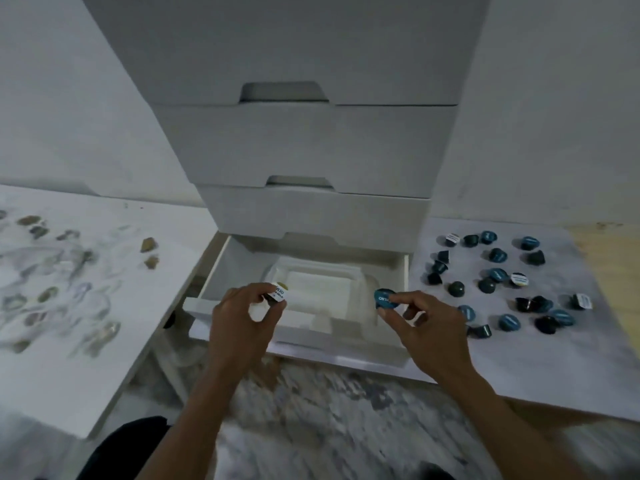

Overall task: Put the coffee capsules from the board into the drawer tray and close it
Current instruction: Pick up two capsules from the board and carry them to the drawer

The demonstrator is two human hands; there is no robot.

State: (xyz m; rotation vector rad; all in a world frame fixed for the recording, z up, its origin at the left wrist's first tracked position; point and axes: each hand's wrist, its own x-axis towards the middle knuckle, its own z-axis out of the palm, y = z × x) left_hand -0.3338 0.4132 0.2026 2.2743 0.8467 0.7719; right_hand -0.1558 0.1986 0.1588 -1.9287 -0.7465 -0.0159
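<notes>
The bottom drawer (214,271) of a white cabinet stands pulled out, with a white moulded tray (349,292) inside it. My left hand (239,320) pinches a capsule with a white lid (278,292) over the tray's left edge. My right hand (426,323) holds a blue-lidded capsule (383,298) above the tray's right edge. Several dark and blue capsules (498,275) lie scattered on the pale board (519,358) to the right of the drawer.
Two shut drawers (311,147) rise above the open one. A white surface (86,341) on the left bears blurred clear wrappers and small brownish bits. Marbled floor (311,410) shows below the drawer front. A wooden strip (609,265) borders the board at far right.
</notes>
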